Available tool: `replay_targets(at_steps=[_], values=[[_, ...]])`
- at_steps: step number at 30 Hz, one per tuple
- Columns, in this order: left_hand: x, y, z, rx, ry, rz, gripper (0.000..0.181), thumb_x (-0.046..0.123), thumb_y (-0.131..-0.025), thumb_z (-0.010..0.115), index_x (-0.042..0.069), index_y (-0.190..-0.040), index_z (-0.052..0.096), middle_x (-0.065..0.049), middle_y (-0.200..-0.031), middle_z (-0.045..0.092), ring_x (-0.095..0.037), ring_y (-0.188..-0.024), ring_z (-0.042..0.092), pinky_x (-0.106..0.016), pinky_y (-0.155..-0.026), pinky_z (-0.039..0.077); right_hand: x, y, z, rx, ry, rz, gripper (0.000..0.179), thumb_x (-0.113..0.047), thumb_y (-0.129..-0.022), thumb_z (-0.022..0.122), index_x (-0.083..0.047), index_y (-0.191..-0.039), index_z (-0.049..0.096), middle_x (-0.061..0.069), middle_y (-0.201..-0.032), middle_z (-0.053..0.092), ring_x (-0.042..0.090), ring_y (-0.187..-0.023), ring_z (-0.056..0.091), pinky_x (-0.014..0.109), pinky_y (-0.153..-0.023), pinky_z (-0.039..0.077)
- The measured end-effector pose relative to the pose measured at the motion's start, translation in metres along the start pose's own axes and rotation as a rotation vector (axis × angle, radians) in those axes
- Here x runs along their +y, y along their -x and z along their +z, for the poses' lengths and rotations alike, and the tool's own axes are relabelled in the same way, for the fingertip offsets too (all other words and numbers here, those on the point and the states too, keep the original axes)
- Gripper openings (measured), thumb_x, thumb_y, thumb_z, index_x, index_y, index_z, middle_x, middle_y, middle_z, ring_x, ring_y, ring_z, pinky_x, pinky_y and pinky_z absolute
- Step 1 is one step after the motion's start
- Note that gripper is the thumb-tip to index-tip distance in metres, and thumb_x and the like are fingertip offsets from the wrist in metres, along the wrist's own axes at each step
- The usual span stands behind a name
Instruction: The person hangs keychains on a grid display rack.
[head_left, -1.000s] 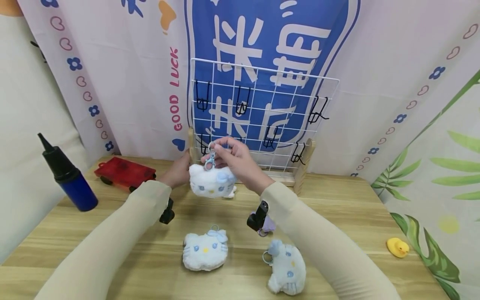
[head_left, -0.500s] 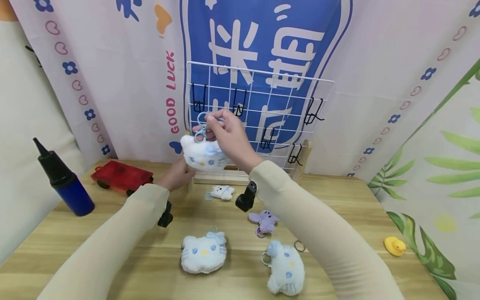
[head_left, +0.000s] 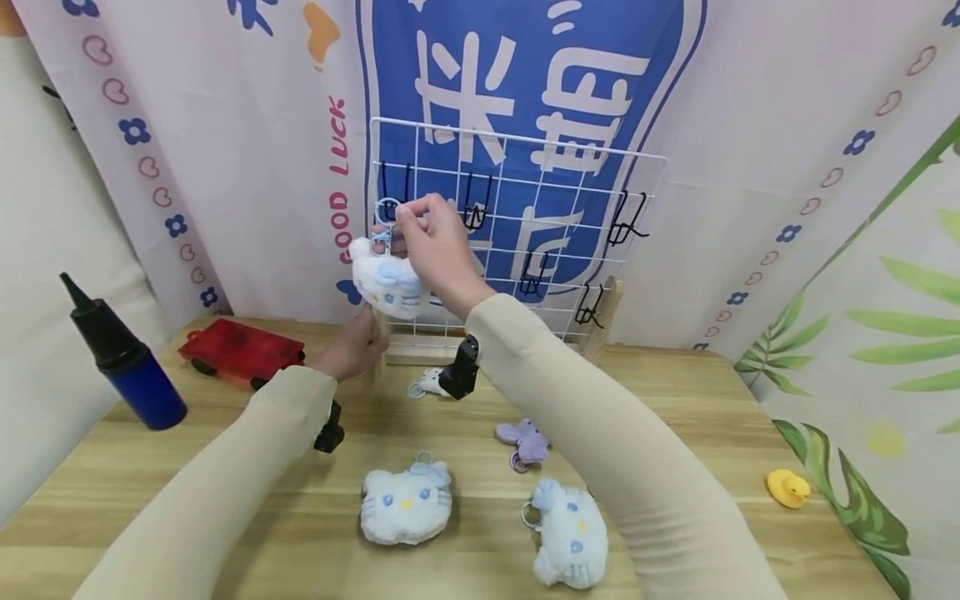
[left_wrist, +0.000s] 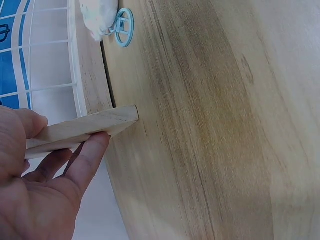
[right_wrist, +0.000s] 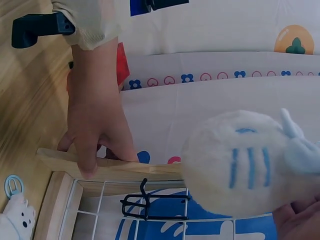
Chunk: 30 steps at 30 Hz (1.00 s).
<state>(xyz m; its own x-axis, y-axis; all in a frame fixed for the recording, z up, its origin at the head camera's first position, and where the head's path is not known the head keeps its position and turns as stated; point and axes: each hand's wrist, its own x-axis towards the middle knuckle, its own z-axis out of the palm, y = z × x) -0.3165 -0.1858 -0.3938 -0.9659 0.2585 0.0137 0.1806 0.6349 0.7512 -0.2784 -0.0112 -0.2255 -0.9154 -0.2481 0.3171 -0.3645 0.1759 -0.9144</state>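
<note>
In the head view my right hand pinches the light-blue key ring of a white plush cat-head keychain. The plush dangles before the left side of a white wire grid rack, its ring overlapping the upper-left black hook. In the right wrist view the plush shows blue whisker stripes, with fingers partly hidden beneath it. My left hand grips the rack's left wooden post low down. The left wrist view shows thumb and fingers on either side of that post.
Two more plush cat heads lie in front, with a purple plush bunny behind. A small white plush lies by the rack base. A red cart and a blue pump stand left, a yellow duck right.
My right hand has lifted the plush cat-head keychain up and to the left, from low by the rack to the upper-left hook. The left hand stays on the post.
</note>
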Motion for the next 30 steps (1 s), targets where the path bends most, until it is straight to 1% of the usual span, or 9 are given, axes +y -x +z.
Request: replay_targets(at_steps=[4, 6, 8, 9, 12, 14, 17, 21, 30], values=[[0.001, -0.001, -0.001, 0.015, -0.004, 0.016, 0.06, 0.002, -0.105, 0.048, -0.001, -0.159, 0.021, -0.034, -0.154, 0.043, -0.054, -0.143, 0.046, -0.068, -0.115, 0.044, 0.0, -0.005, 0.004, 0.007, -0.017, 0.042, 0.026, -0.019, -0.112, 0.045, 0.0, -0.128, 0.053, 0.018, -0.123, 0.077, 0.025, -0.109, 0.078, 0.025, -0.093, 0.063], [0.001, -0.001, 0.0, 0.026, -0.016, 0.038, 0.061, 0.002, -0.105, 0.048, -0.004, -0.159, 0.022, -0.036, -0.152, 0.045, -0.054, -0.141, 0.048, -0.067, -0.114, 0.045, 0.001, -0.007, 0.005, 0.019, -0.009, 0.065, 0.026, -0.018, -0.112, 0.045, 0.0, -0.128, 0.054, 0.018, -0.124, 0.077, 0.024, -0.11, 0.077, 0.025, -0.093, 0.062], [0.001, -0.001, 0.001, 0.037, -0.026, 0.051, 0.061, 0.002, -0.104, 0.049, -0.005, -0.159, 0.022, -0.036, -0.152, 0.046, -0.054, -0.14, 0.049, -0.067, -0.113, 0.046, 0.003, -0.008, 0.004, 0.03, 0.007, 0.071, 0.027, -0.018, -0.112, 0.046, 0.001, -0.128, 0.055, 0.018, -0.126, 0.075, 0.025, -0.112, 0.077, 0.026, -0.095, 0.062], [0.002, -0.001, 0.002, 0.038, -0.029, 0.052, 0.061, 0.002, -0.105, 0.049, -0.005, -0.159, 0.021, -0.036, -0.152, 0.045, -0.054, -0.141, 0.049, -0.067, -0.113, 0.046, 0.004, -0.008, 0.003, 0.033, 0.013, 0.07, 0.027, -0.018, -0.112, 0.046, 0.001, -0.128, 0.055, 0.018, -0.131, 0.073, 0.025, -0.114, 0.076, 0.027, -0.096, 0.062], [0.002, 0.0, 0.002, 0.043, -0.033, 0.059, 0.066, 0.002, -0.105, 0.048, -0.005, -0.162, 0.016, -0.038, -0.155, 0.043, -0.055, -0.142, 0.047, -0.067, -0.114, 0.046, 0.006, -0.009, 0.002, 0.04, 0.008, 0.071, 0.026, -0.018, -0.112, 0.047, 0.0, -0.128, 0.056, 0.017, -0.133, 0.073, 0.024, -0.117, 0.075, 0.026, -0.098, 0.061], [0.002, 0.002, 0.001, 0.04, -0.031, 0.056, 0.07, 0.002, -0.105, 0.048, -0.004, -0.164, 0.011, -0.038, -0.156, 0.041, -0.055, -0.143, 0.047, -0.066, -0.114, 0.045, 0.007, -0.009, 0.002, 0.038, 0.005, 0.073, 0.026, -0.018, -0.111, 0.048, 0.0, -0.127, 0.057, 0.016, -0.134, 0.072, 0.024, -0.119, 0.074, 0.026, -0.098, 0.061], [0.003, 0.003, 0.0, 0.04, -0.029, 0.054, 0.071, 0.003, -0.105, 0.047, -0.005, -0.164, 0.008, -0.04, -0.155, 0.041, -0.055, -0.14, 0.049, -0.066, -0.112, 0.047, 0.007, -0.009, 0.002, 0.045, 0.011, 0.078, 0.024, -0.018, -0.111, 0.049, -0.001, -0.126, 0.058, 0.017, -0.133, 0.073, 0.025, -0.121, 0.074, 0.026, -0.098, 0.061], [0.004, 0.004, 0.0, 0.042, -0.032, 0.034, 0.07, 0.004, -0.106, 0.047, -0.006, -0.163, 0.009, -0.04, -0.154, 0.042, -0.056, -0.139, 0.05, -0.066, -0.111, 0.048, 0.007, -0.009, 0.001, 0.045, 0.025, 0.084, 0.025, -0.019, -0.111, 0.05, -0.002, -0.125, 0.059, 0.018, -0.138, 0.07, 0.026, -0.123, 0.073, 0.027, -0.1, 0.06], [0.005, 0.007, 0.001, 0.051, -0.069, 0.022, 0.073, 0.003, -0.105, 0.048, -0.005, -0.164, 0.006, -0.04, -0.155, 0.042, -0.056, -0.139, 0.05, -0.065, -0.11, 0.049, 0.01, -0.006, 0.001, 0.025, 0.039, 0.093, 0.026, -0.022, -0.111, 0.05, -0.003, -0.126, 0.061, 0.016, -0.136, 0.071, 0.024, -0.124, 0.072, 0.029, -0.104, 0.058]])
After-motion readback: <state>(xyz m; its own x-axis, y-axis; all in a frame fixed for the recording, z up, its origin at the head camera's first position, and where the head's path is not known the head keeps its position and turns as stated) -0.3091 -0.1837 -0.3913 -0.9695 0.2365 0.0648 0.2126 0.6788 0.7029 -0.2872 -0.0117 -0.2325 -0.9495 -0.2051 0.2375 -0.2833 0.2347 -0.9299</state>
